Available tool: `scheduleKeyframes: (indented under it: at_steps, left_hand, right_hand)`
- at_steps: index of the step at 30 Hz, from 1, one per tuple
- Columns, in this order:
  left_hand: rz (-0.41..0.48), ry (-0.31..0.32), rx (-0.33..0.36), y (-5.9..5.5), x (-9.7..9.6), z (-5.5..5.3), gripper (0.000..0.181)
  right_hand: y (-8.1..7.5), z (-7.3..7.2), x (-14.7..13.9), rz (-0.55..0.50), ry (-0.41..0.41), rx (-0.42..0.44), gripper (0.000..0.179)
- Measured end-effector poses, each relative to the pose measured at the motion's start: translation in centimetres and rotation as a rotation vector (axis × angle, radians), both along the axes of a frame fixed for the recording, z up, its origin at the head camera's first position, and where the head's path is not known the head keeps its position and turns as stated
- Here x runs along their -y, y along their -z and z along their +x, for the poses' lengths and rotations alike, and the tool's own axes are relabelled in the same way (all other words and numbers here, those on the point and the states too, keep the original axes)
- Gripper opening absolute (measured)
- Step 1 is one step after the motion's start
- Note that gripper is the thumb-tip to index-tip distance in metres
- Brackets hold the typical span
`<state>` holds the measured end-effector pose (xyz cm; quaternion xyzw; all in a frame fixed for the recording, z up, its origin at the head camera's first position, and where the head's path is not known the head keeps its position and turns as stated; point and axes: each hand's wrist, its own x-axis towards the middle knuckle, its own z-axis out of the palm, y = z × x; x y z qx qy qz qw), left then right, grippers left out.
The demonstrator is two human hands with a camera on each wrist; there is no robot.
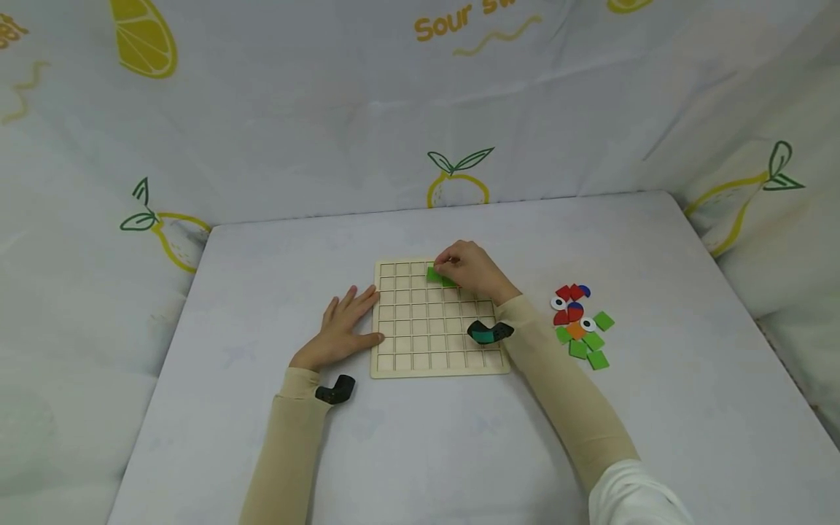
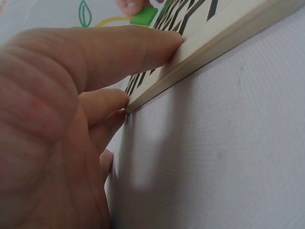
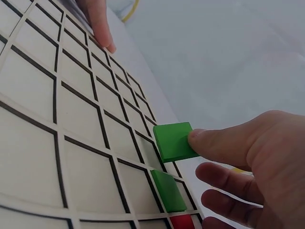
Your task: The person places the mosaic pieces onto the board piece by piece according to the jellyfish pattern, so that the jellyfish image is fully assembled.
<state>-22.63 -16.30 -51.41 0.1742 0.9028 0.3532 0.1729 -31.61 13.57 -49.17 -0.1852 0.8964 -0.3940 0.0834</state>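
Note:
A square wooden grid board lies on the table. My right hand is over its far edge and pinches a green square tile between thumb and fingers, tilted above a cell. Beside it, a second green tile sits in the grid, followed by a red piece partly cut off by the right wrist view. At the board's left edge rests my left hand, fingers spread. Its thumb lies on the wooden rim.
Right of the board, loose pieces lie in a cluster: several green tiles, an orange square, red pieces, red-and-blue rounds and white eye discs. A printed white cloth hangs behind the table.

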Motion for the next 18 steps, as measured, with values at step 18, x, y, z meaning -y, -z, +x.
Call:
scheduleKeyframes:
  at_steps: [18]
  left_hand:
    - [-0.013,-0.001,0.001,0.21,0.10,-0.17,0.084]
  right_hand:
    - [0.47,0.50,0.46,0.115,-0.010,-0.044,0.018]
